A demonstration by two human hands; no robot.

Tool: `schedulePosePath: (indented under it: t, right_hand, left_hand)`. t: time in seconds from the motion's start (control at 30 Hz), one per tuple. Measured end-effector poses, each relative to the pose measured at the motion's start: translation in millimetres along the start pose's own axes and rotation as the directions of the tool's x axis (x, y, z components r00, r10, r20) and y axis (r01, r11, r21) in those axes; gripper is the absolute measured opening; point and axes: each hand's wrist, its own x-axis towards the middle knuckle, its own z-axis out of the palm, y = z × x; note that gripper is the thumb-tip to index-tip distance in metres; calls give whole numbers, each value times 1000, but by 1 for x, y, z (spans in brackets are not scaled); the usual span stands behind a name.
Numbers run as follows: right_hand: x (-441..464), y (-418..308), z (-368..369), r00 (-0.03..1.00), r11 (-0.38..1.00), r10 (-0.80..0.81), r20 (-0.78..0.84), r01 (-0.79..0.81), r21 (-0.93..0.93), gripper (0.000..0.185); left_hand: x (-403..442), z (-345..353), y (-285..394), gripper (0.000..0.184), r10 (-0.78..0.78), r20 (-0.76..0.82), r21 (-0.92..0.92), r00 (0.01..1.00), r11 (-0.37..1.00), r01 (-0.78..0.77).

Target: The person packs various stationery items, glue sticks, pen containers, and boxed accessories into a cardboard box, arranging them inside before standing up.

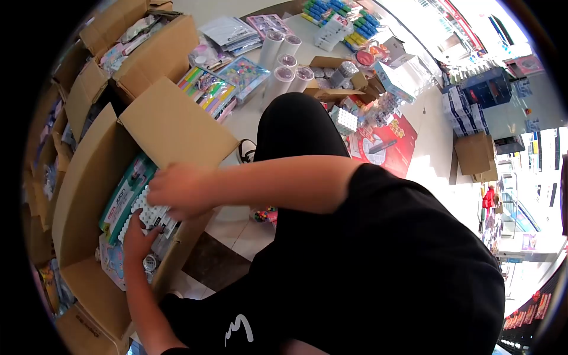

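An open cardboard box (89, 278) stands at the left, its flap folded out toward my knee. My left hand (139, 239) reaches inside with thumb and fingers apart, against a pack of small white round pieces (137, 214). Over the upper right end of that pack is my right hand (180, 189), blurred, with its fingers curled down and their tips hidden. Beside the pack lies a green and white box (127, 192). Below my left hand are a pale blue and pink package (112, 260) and a small clear round container (151, 262).
More open cartons (157, 56) crowd the far left. On the floor are colourful flat packs (207, 92), clear cylinders (278, 80), a small open carton (331, 92) and a red sheet (399, 145). My bent knee (296, 118) rises beside the box flap.
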Motion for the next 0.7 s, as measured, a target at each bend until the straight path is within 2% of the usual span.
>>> schedulePosePath:
  t: [0.07, 0.1, 0.17, 0.2, 0.23, 0.27, 0.3, 0.33, 0.37, 0.4, 0.43, 0.47, 0.53, 0.57, 0.6, 0.67, 0.7]
  right_hand:
    - [-51, 35, -51, 977, 990, -1, -212, 31, 138, 26]
    - [-78, 53, -75, 934, 983, 89, -347, -27, 179, 23]
    - [-142, 106, -111, 778, 952, 288, -559, -294, 82, 22]
    - [-174, 124, -130, 608, 857, 492, -624, -463, 225, 21]
    - [-213, 160, -134, 363, 673, 698, -617, -629, 390, 24]
    - [-261, 206, -127, 191, 622, 693, -695, -647, 442, 27]
    - [-318, 254, -113, 68, 556, 722, -688, -649, 519, 28]
    - [-357, 263, -108, -79, 388, 777, -624, -720, 575, 31]
    - [-406, 294, -84, -147, 269, 756, -638, -819, 508, 41]
    - [-445, 308, -70, -168, 122, 862, -478, -847, 517, 60]
    - [-485, 326, -40, -99, 49, 889, -447, -950, 310, 73]
    - [-517, 338, -14, -35, -6, 918, -394, -997, 76, 87]
    - [-548, 342, 11, -46, -47, 985, -167, -999, -3, 113]
    - [-561, 348, 20, -48, -51, 995, -87, -998, -38, 131]
    - [-572, 355, 31, -52, -54, 996, -67, -998, -31, 131]
    - [-584, 370, 47, -14, -20, 999, -32, -984, -175, 142]
    - [-587, 381, 53, 10, 8, 1000, -11, -985, -174, 148]
  left_hand:
    - [-15, -19, 16, 70, -95, -56, -90, 994, 992, 90]
    - [-21, -17, 12, 70, -103, -60, -74, 993, 992, 99]
    - [-32, -7, -5, 60, -67, -245, -425, 967, 904, -45]
    - [-38, -5, -2, 60, -63, -238, -394, 969, 918, -37]
    - [-43, -2, 4, 57, -34, -247, -445, 968, 892, -82]
    - [-45, 0, 15, 55, -10, -251, -497, 968, 859, -120]
    - [-44, 3, 28, 63, 10, -203, -521, 979, 846, -116]
    - [-40, 4, 44, 63, 9, -182, -495, 983, 863, -99]
    - [-35, 6, 63, 69, -119, -99, -612, 988, 790, 34]
    - [-27, 10, 84, 75, -237, -6, -708, 971, 687, 163]
    - [-18, 11, 111, 83, -307, 63, -750, 950, 614, 248]
    - [-6, 11, 131, 83, -319, 74, -732, 945, 626, 269]
    - [16, 16, 157, 79, -289, 62, -695, 955, 674, 249]
    - [29, 19, 154, 73, -336, 110, -785, 935, 548, 289]
    - [34, 20, 157, 73, -347, 118, -774, 930, 555, 305]
    - [42, 20, 175, 68, -450, 116, -774, 885, 517, 365]
    - [45, 23, 179, 68, -469, 117, -765, 875, 520, 381]
